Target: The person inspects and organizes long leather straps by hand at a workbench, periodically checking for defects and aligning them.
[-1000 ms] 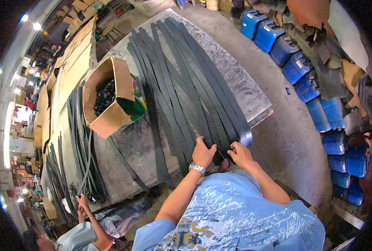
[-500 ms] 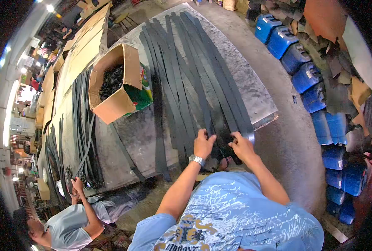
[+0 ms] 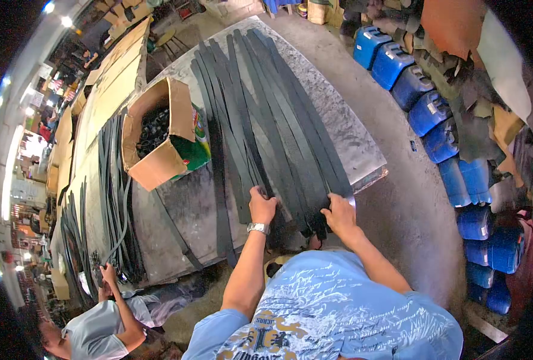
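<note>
A wide bundle of long, flat black strips (image 3: 284,132) lies lengthwise on the table, with its near ends in front of my body. My left hand (image 3: 263,207), a metal watch on its wrist, is closed on strips toward the left of the bundle. At the bundle's right edge, my right hand (image 3: 341,216) pinches strips between thumb and fingers. Both sets of fingertips are partly hidden. Between my hands, the dark near ends of the strips hang at the table's front edge.
An open cardboard box (image 3: 152,170) with small black pieces stands left of the bundle on the grey table (image 3: 179,207). More black strips (image 3: 113,180) lie farther left, where another person (image 3: 101,333) handles some. Blue jerrycans (image 3: 392,66) line the floor at right.
My hands have moved apart: the left went left, the right slightly right and down. Strips between them now lie more evenly spread. The whole view has shifted slightly.
</note>
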A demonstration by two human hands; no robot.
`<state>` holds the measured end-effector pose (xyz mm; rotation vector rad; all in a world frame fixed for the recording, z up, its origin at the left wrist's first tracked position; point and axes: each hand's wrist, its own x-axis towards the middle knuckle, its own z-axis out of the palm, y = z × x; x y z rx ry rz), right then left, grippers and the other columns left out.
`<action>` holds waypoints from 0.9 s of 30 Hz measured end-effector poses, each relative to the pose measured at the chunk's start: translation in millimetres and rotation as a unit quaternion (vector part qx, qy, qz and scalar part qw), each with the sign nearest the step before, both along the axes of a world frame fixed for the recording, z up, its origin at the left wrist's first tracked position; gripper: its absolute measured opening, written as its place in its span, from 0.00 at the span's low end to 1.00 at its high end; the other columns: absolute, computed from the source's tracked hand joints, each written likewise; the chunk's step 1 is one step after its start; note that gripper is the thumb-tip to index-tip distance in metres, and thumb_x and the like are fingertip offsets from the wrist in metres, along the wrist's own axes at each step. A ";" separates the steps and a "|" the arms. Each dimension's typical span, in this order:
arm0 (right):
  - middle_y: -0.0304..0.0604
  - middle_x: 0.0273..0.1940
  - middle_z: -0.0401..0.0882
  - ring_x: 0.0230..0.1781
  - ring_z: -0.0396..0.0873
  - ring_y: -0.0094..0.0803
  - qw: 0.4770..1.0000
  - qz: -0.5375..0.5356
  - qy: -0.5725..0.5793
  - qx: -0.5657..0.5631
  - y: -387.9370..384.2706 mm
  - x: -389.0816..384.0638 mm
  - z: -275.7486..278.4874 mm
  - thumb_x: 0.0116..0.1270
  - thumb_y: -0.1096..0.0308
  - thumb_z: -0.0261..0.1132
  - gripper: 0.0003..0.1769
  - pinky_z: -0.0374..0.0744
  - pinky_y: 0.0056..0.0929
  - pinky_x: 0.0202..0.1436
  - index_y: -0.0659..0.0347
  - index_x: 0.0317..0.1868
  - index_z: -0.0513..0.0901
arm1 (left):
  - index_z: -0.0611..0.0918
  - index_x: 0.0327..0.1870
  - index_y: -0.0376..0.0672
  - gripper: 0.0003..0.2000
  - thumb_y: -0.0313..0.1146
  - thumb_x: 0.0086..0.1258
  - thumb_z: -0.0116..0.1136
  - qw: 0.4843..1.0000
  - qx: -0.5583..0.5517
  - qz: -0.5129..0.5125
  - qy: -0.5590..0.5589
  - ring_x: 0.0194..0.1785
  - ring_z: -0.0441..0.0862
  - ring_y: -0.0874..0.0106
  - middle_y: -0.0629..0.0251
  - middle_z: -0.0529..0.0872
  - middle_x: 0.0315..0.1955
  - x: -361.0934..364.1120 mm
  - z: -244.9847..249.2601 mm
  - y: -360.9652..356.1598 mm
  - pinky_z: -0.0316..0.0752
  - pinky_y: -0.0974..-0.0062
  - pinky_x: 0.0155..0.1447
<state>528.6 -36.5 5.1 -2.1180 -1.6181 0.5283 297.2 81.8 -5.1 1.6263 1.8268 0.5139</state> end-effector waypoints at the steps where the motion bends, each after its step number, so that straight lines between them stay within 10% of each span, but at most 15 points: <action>1: 0.52 0.40 0.80 0.46 0.79 0.53 1.000 -0.014 0.011 -0.005 -0.3 -3.0 -10.0 0.59 0.65 0.72 0.26 0.77 0.47 0.49 0.60 0.56 0.74 | 0.76 0.56 0.40 0.25 0.38 0.61 0.72 0.997 -0.054 -0.007 -0.049 0.43 0.82 0.58 0.55 0.83 0.41 -2.0 -0.7 3.8 0.79 0.62 0.48; 5: 0.55 0.44 0.80 0.47 0.79 0.55 0.993 -0.024 0.111 -0.021 8.8 0.7 6.2 0.60 0.69 0.69 0.17 0.77 0.46 0.50 0.61 0.46 0.73 | 0.78 0.49 0.41 0.10 0.37 0.76 0.57 0.793 -0.296 0.064 -0.529 0.44 0.83 0.68 0.65 0.85 0.42 7.5 41.7 -9.7 0.80 0.68 0.46; 12: 0.38 0.40 0.79 0.39 0.76 0.27 0.863 -0.083 0.498 -0.013 11.8 -1.9 23.0 0.66 0.67 0.68 0.15 0.76 0.27 0.41 0.61 0.50 0.76 | 0.78 0.52 0.44 0.08 0.34 0.78 0.53 0.742 -0.386 -0.005 -0.548 0.46 0.84 0.75 0.67 0.86 0.45 36.3 9.8 -58.9 0.81 0.75 0.41; 27: 0.44 0.35 0.81 0.32 0.78 0.29 0.901 -0.059 0.416 -0.110 15.6 -8.5 -0.7 0.61 0.66 0.72 0.20 0.77 0.30 0.35 0.64 0.50 0.75 | 0.77 0.48 0.49 0.07 0.38 0.76 0.58 0.728 -0.432 -0.046 -0.530 0.35 0.78 0.82 0.77 0.82 0.37 33.2 13.3 -54.1 0.78 0.77 0.37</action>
